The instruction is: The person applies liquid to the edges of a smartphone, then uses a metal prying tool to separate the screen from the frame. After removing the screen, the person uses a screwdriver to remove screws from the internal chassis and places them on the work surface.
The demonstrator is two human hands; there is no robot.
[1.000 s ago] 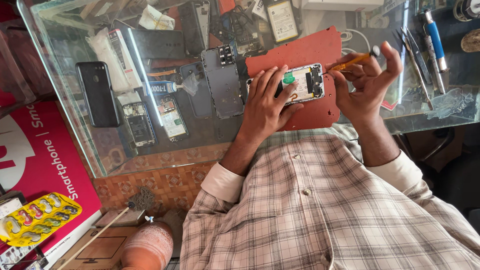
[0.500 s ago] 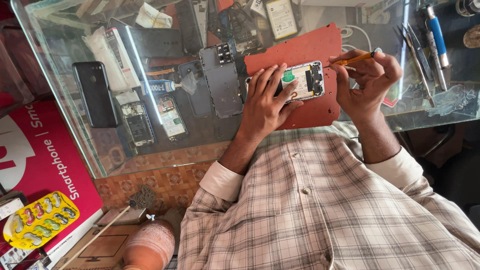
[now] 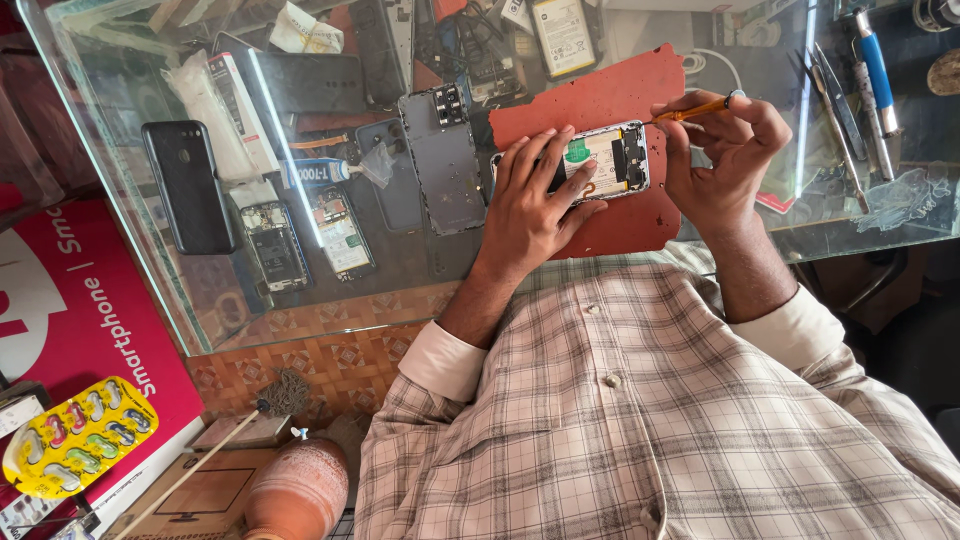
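Observation:
An opened smartphone (image 3: 610, 160) with its back removed lies on a red mat (image 3: 600, 100) on the glass table. My left hand (image 3: 530, 200) lies flat over the phone's left half and presses it down. My right hand (image 3: 725, 150) pinches a small orange-handled screwdriver (image 3: 695, 108). Its tip touches the phone's upper right corner.
A grey phone frame (image 3: 445, 165), a black phone back (image 3: 185, 185), two small circuit boards (image 3: 305, 240), a glue tube (image 3: 320, 172) and a battery (image 3: 563, 35) lie on the glass table (image 3: 900, 225). Tweezers and a blue-handled tool (image 3: 875, 70) sit at right. A yellow blister tray (image 3: 75, 435) lies lower left.
My right hand's fingers have closed tighter on the screwdriver and its tip has settled at the phone's corner. The left hand stays on the phone.

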